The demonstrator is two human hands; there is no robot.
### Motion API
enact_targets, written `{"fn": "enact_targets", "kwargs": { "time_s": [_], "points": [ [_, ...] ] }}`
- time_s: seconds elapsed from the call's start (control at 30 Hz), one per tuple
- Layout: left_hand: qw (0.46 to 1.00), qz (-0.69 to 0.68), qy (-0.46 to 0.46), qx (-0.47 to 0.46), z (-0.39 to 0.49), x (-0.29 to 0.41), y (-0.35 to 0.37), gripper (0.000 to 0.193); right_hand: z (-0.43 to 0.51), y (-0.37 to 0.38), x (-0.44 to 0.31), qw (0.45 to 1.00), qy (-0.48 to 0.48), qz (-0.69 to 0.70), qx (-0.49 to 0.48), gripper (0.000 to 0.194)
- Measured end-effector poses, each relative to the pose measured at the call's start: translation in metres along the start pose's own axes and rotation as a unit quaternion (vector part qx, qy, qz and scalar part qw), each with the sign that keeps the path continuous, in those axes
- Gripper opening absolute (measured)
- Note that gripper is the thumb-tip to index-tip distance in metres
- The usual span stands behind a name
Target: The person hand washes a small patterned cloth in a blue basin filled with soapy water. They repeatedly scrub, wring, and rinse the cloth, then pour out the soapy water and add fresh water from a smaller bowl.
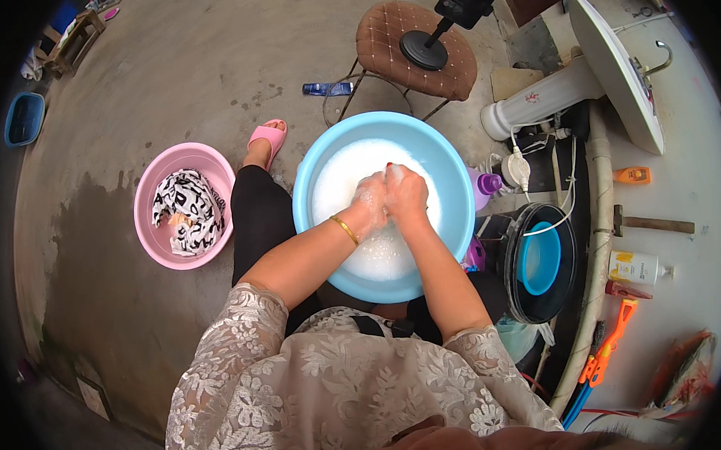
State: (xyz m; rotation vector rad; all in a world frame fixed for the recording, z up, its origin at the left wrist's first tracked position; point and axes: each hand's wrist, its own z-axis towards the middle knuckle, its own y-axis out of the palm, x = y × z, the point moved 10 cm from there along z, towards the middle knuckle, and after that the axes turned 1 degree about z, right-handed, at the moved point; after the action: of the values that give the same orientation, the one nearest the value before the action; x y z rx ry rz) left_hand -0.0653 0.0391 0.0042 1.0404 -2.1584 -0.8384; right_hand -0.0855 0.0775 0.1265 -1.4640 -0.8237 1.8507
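Observation:
Before me stands a light blue plastic basin (pixel 309 252) filled with water under thick white suds (pixel 339 165). Over its middle, my left hand (pixel 371 201) and my right hand (pixel 406 193) are pressed together, both wet with foam. Their fingers are curled against each other. Whether any cloth is gripped between them cannot be made out. A gold-coloured bangle (pixel 344 230) circles my left wrist. Left of the blue basin, a pink plastic basin (pixel 144 221) on the floor holds a white cloth with black print (pixel 197 203), bunched up, with a small beige patch showing.
A brown cushioned stool (pixel 381 34) bears a black stand (pixel 415 51); a blue tube (pixel 327 89) lies nearby. At right are a white pedestal washbasin (pixel 615 71), a purple-capped bottle (pixel 484 185), a black bucket (pixel 512 266) with a blue bowl (pixel 541 258), and a hammer (pixel 654 224).

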Motion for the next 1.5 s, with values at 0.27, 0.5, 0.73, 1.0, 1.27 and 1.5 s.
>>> {"fn": "enact_targets", "kwargs": {
  "time_s": [0.27,0.5,0.73,1.0,1.27,1.5],
  "points": [
    [0.996,-0.003,-0.026,-0.08,-0.004,0.005,0.009,0.017,-0.008,0.002,-0.017,0.995,-0.095,0.039,0.019,0.028],
    [1.0,0.021,0.014,-0.008,0.012,0.005,-0.006,0.018,-0.001,0.002,-0.002,1.0,0.006,-0.014,0.002,0.027],
    [0.993,-0.001,-0.016,-0.121,0.008,0.0,0.01,0.023,0.0,0.003,-0.003,1.0,0.004,-0.02,-0.014,0.022],
    [0.999,0.019,-0.03,0.007,-0.001,0.002,-0.004,0.02,-0.01,0.008,-0.004,0.999,-0.05,0.019,0.004,0.03],
    [1.0,0.007,0.007,-0.001,0.005,0.002,-0.005,0.021,-0.003,-0.003,-0.002,0.998,0.006,-0.047,0.028,0.022],
    [0.998,0.032,-0.018,-0.053,0.0,-0.001,0.004,0.021,-0.008,-0.008,-0.02,0.999,-0.044,-0.005,0.023,0.028]
  ]
}}
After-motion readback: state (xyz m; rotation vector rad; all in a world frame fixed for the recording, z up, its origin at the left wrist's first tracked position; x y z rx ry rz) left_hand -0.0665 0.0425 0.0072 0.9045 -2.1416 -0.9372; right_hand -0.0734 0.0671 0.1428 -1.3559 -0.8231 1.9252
